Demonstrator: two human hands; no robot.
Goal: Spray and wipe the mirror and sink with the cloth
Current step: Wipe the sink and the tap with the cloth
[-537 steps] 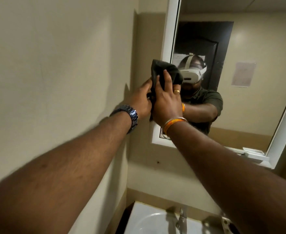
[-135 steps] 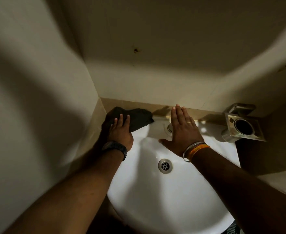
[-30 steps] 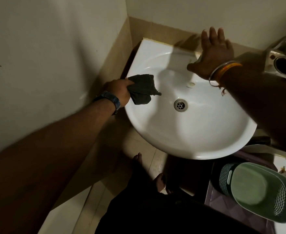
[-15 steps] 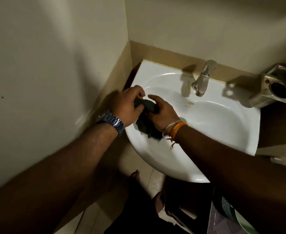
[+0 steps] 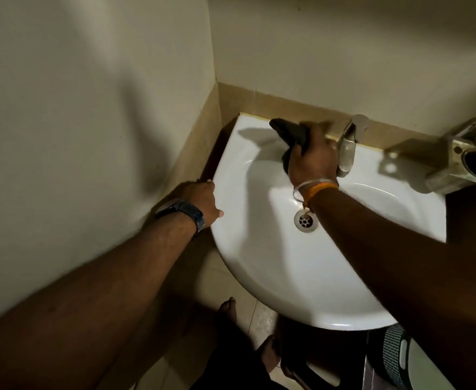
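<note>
Gripping cloth (image 5: 290,133), right hand (image 5: 312,161), sink (image 5: 259,266) ledge

The sink (image 5: 301,277) is glossy white ceramic, smooth, with a shiny metal drain (image 5: 305,220). The cloth (image 5: 291,135) looks dark, soft and matt. The tap (image 5: 348,147) and the wall holder (image 5: 462,159) are dull brushed metal. The wall (image 5: 90,80) is matt painted.

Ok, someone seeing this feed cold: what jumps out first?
The round white ceramic sink fills the centre. At its back rim, just left of the chrome tap, the right hand presses a dark crumpled cloth. The left hand, above a metal wristwatch, rests on the sink's left edge.
</note>
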